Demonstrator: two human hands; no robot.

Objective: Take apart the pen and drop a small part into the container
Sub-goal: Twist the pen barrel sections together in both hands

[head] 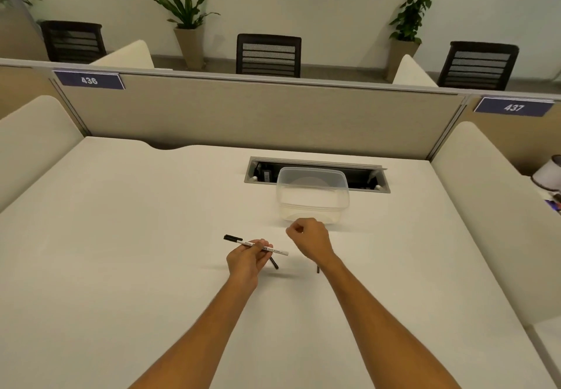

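Note:
My left hand point(247, 259) holds a white marker pen point(277, 251) with a black cap at its left end, above the white desk. The pen's right end looks open, with no tip piece on it. My right hand point(309, 238) is closed into a loose fist just right of the pen, fingertips pinched together; anything between them is too small to see. A clear plastic container point(312, 196) stands open just beyond my right hand. A black pen part point(274, 262) lies on the desk under my left hand's fingers. Another dark piece point(317, 268) lies beneath my right wrist.
A cable tray opening point(261, 173) is set into the white desk point(121, 237) behind the container. A beige partition point(243, 115) closes the desk's far side, and padded dividers point(501, 206) flank it. Chairs and potted plants stand beyond.

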